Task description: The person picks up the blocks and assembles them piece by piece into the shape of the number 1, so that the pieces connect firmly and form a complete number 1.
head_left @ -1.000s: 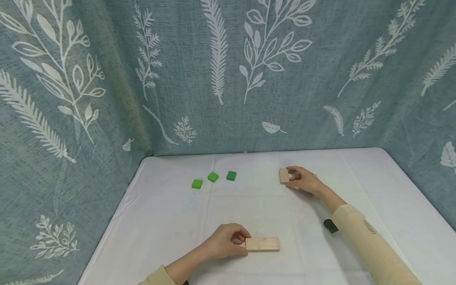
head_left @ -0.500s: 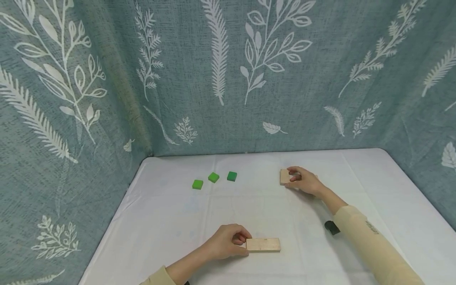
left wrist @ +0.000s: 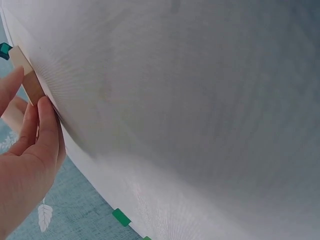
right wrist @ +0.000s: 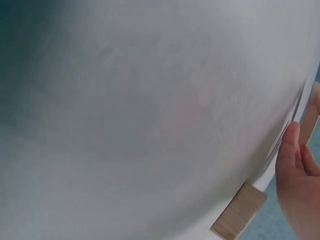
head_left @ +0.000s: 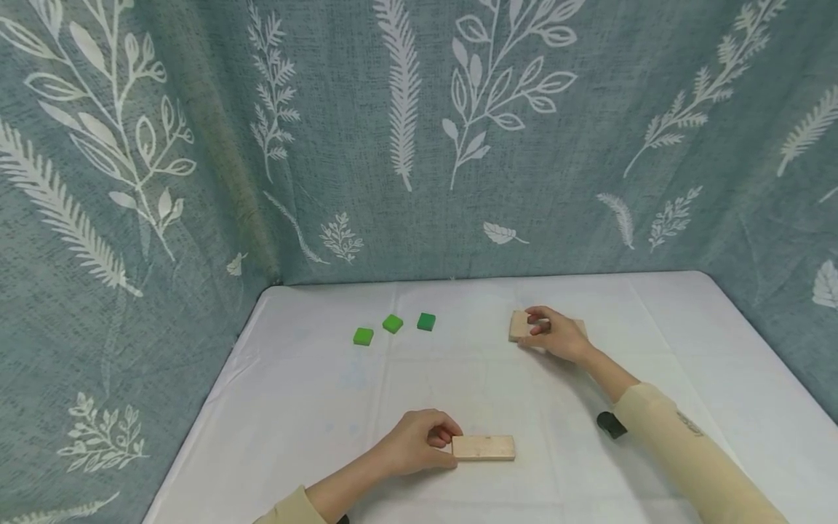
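In the head view my left hand [head_left: 419, 440] pinches the left end of a light wooden block [head_left: 484, 447], which lies lengthwise on the white table near the front. The left wrist view has this block [left wrist: 30, 80] between the thumb and fingers. Farther back on the right, my right hand [head_left: 556, 335] holds another wooden block [head_left: 519, 326] between thumb and fingers, its right part covered by the hand. A third wooden block [head_left: 580, 327] lies just right of that hand, partly hidden; the right wrist view shows this block [right wrist: 239, 212] apart from the fingers.
Several small green pieces lie at the back left: two light green tiles [head_left: 363, 336] and a darker green tile [head_left: 426, 322]. A black object [head_left: 612, 425] sits by the right sleeve. A patterned curtain [head_left: 432, 145] hangs behind the table [head_left: 458, 386].
My right hand has shifted slightly to the left with its block, and more of the third block shows behind it. The left hand and its block stay in place.
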Tool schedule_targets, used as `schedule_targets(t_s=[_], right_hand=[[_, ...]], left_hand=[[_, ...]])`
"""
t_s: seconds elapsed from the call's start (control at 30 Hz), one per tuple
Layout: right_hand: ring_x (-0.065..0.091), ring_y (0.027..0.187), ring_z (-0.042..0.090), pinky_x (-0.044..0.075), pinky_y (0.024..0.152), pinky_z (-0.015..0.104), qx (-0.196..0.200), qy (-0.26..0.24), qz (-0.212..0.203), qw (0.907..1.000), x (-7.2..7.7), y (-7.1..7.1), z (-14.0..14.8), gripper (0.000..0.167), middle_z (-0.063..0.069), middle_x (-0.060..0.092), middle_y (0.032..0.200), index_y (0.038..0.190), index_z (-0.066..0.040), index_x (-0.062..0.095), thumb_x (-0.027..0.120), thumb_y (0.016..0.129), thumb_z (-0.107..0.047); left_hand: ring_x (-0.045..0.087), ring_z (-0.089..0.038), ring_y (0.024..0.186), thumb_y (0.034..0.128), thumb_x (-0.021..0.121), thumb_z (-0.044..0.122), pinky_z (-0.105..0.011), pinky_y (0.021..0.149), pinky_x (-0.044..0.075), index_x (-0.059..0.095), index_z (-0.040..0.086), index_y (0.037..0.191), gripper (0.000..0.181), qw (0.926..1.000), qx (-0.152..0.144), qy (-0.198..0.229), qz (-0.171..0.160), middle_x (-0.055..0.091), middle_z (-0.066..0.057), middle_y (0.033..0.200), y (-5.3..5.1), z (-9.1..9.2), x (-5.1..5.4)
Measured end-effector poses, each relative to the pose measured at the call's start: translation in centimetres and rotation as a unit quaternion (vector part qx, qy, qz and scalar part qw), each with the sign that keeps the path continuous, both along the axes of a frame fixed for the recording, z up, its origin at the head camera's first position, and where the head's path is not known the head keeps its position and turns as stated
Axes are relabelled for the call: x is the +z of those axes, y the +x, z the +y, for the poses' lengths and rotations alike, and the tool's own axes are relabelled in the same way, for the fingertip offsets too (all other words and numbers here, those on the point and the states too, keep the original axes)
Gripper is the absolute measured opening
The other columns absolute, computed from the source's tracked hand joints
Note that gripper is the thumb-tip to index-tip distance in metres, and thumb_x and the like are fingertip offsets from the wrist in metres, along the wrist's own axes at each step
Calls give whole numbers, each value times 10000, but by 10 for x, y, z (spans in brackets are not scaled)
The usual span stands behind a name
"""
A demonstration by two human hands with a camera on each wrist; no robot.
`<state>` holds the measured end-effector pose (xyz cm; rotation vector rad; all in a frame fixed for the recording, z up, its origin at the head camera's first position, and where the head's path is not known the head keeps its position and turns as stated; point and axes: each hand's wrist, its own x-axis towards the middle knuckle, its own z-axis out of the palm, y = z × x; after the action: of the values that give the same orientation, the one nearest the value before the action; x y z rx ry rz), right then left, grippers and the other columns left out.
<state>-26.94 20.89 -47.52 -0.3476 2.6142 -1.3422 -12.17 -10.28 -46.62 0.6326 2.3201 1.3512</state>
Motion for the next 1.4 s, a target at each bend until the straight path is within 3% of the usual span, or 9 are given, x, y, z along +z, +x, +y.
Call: schedule_targets(t_s=[0.43,0.67,0.87,1.1,1.4], right_hand=[[566,1074,301,495,777,319,-101,-158,-99,9998,0,14,-10,662,199,550,1242,1397,29,437,757,866,-204],[559,1097,313,499,802,333,-96,-451,-245,9986,2,24,-16,688,205,531,1269,1401,38,426,765,858,-216],[575,1098,311,511,839,363,-1,-394,-234,9989,0,33,-21,673,189,555,1259,1387,19,450,767,856,-245],[588,1052,263,500,780,309,47,-454,-317,9985,0,45,-25,655,168,569,1246,1364,2,477,781,838,-243],[597,1027,240,504,785,326,190,-489,-402,9978,-3,61,-31,653,138,576,1227,1338,-8,499,804,813,-249]], left_hand=[[574,-96,802,734,825,11,-208,744,525,683,27,982,287,9999,-6,-61,115,598,13,870,0,0,0],[574,-95,803,731,826,6,-215,748,528,682,25,984,292,10000,-16,-17,97,597,13,872,-1,0,0],[572,-94,800,728,821,-10,-209,746,528,681,13,984,293,9999,-14,70,72,595,5,871,-2,0,-1],[568,-85,799,727,825,-1,-204,743,522,682,17,982,294,9999,-21,62,107,599,10,870,-1,0,-2],[563,-90,796,735,823,5,-191,739,512,679,20,988,291,9999,-8,-41,94,592,13,871,0,0,-1]])
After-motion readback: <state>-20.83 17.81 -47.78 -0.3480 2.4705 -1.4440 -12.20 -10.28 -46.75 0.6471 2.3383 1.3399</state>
